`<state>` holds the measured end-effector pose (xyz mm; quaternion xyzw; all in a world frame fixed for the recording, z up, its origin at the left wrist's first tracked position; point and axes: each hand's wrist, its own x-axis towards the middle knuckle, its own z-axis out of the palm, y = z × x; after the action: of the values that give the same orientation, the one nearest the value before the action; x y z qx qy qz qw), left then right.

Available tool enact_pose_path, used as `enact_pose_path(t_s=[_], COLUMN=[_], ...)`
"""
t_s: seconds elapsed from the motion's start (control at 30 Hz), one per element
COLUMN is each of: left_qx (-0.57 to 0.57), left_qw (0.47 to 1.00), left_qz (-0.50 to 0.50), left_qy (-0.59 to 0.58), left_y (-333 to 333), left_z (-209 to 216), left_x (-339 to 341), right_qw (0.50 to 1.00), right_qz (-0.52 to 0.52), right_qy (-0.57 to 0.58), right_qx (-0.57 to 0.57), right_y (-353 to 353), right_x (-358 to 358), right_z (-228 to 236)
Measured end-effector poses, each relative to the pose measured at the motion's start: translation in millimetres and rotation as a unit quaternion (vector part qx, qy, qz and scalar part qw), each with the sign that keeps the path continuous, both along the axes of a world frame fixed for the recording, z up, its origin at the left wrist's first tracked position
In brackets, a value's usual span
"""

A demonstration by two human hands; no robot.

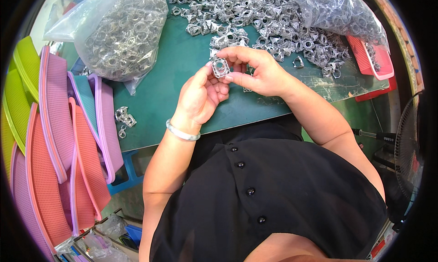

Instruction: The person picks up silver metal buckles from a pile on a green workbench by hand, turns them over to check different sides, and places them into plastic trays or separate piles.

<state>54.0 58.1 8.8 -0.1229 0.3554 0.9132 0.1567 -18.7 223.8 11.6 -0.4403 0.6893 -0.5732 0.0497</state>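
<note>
Several perforated plastic baskets (57,107) are jammed together on the far left, mostly purple and orange with some lime green and a bit of teal. Just to the right of them, a fat clear bag (123,38) full of silvery metal bits sits on the green table (169,91), with a few loose parts (125,117) lying nearer the edge. Next along is the left hand (198,94), pale bangle (182,131) on the wrist, fingers loosely curled and thumb up against one squarish openwork metal piece (221,67). That piece is up between both hands, over the table's near side, a round hole in its middle. The right hand (262,72) pinches it from the other side, fingertips at the top, thumb down low. Beyond the hands there's a big messy heap of similar parts (273,18), then another clear bag (342,13), a pinkish-red basket (385,68) at the table's right end, and a black fan (408,143).
</note>
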Motion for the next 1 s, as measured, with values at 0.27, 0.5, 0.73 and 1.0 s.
enact_pose_path(t_s=[0.27, 0.5, 0.73, 1.0], left_qx=[-0.008, -0.019, -0.027, -0.049], left_qw=[1.0, 1.0, 0.999, 0.998], left_qz=[0.001, 0.002, 0.01, 0.007], left_qy=[0.004, 0.019, 0.028, 0.041], left_y=[-1.0, 0.1, 0.4, 0.7], left_z=[1.6, 4.8, 7.1, 8.3], left_x=[5.0, 7.7, 7.9, 8.4], right_qw=[1.0, 1.0, 1.0, 1.0], right_qz=[-0.003, 0.002, 0.012, 0.005], right_qy=[-0.005, -0.013, -0.019, 0.011], right_qx=[-0.011, -0.015, -0.01, -0.012], right_y=[-0.6, -1.0, 0.7, 0.6], right_x=[0.6, 0.5, -0.2, -1.5], right_z=[0.4, -0.4, 1.4, -0.7])
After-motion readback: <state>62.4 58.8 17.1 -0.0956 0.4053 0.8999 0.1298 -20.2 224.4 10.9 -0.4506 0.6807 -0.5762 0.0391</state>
